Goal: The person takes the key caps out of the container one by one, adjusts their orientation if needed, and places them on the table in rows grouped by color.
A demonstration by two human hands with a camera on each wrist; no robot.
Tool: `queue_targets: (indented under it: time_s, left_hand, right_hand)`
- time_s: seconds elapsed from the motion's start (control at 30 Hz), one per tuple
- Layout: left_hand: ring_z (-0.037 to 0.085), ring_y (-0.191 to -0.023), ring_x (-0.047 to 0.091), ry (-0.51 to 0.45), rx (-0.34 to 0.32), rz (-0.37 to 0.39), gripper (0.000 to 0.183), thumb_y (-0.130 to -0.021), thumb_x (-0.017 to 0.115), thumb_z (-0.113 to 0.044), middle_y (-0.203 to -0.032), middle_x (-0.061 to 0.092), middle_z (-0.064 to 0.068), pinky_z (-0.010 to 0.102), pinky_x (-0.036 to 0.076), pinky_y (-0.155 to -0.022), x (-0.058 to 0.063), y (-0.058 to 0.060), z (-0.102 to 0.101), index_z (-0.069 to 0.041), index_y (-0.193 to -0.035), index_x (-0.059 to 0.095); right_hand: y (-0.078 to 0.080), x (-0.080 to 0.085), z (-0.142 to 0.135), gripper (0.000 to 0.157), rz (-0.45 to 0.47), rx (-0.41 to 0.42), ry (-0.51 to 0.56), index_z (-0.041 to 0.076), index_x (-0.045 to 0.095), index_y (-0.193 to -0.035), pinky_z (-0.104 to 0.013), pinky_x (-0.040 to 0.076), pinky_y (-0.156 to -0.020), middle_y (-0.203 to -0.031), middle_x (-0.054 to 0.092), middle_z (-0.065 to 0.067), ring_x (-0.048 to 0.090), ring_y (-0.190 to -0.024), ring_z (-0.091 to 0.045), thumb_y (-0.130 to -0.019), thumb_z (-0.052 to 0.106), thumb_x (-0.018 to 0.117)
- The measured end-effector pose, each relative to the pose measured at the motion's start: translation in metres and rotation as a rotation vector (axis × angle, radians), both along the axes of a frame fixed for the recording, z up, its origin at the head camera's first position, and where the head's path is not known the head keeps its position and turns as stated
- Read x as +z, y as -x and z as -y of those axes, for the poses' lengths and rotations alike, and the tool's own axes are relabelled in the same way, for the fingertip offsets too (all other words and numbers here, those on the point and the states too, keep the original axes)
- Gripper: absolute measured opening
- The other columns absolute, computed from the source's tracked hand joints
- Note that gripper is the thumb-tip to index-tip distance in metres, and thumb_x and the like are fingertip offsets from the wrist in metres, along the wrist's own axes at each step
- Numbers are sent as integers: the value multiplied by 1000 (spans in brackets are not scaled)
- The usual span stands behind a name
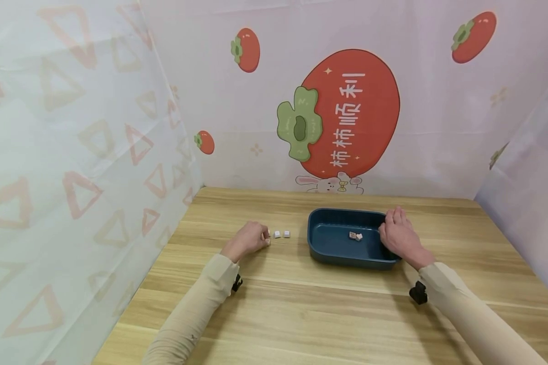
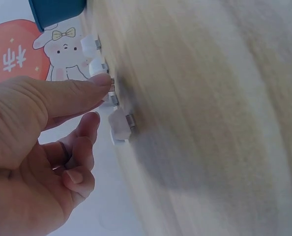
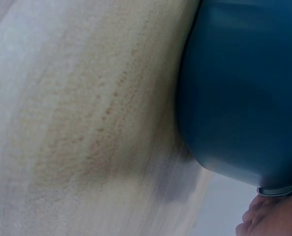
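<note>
My left hand (image 1: 251, 237) is low over the table's left half, thumb and forefinger pinching a small white block mostly hidden by the fingertips. Close to it lie small white blocks with grey ends: two to its right, one being a white block (image 1: 286, 234), and another white block (image 2: 120, 124) just under the fingers in the left wrist view. My right hand (image 1: 401, 235) grips the right rim of a dark blue rectangular bin (image 1: 317, 248). Inside the bin, a brownish block (image 1: 352, 235) and a whitish block (image 1: 358, 236) lie side by side.
The wood-grain table (image 1: 301, 309) meets a printed cloth backdrop (image 1: 246, 167) at its far edge. Another cloth wall (image 1: 118, 203) runs along the left side. Each wrist carries a small black mount (image 1: 418, 293).
</note>
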State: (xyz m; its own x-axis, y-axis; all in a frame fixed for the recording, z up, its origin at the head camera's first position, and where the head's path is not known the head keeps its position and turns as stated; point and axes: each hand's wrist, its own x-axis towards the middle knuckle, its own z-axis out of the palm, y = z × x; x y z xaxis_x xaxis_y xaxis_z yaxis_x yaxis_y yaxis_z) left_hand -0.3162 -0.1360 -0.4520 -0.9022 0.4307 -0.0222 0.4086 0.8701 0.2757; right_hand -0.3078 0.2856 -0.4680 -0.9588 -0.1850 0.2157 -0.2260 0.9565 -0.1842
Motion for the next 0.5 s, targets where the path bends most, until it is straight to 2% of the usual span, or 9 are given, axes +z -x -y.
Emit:
queue_targets:
  time_s: [0.27,0.4,0.5]
  left_hand:
    - [14,-70,52,1,8,-10,8,-84,68,-20,-81,64,-1,34,44,-75,-6,2,3,-12,-85,66]
    - [14,-70,51,4,18,4,8,-84,68,-20,-80,63,-2,37,43,-84,-7,3,4,-13,-86,66]
    - [14,-69,52,-8,24,22,11,-83,69,-21,-78,62,-1,37,45,-81,-6,3,5,-11,-89,66]
  right_hand:
    - [1,-1,0,54,15,-10,16,-23,22,-132,-63,19,-102,-139,16,-44,17,-128,-56,-96,17,26]
    - [1,0,-1,54,37,-13,23,-23,20,-133,-63,18,-102,-139,14,-44,15,-129,-56,-97,17,25]
    - [1,1,-1,54,41,-13,27,-23,20,-133,-63,18,-102,-139,13,-44,14,-129,-57,-97,17,25]
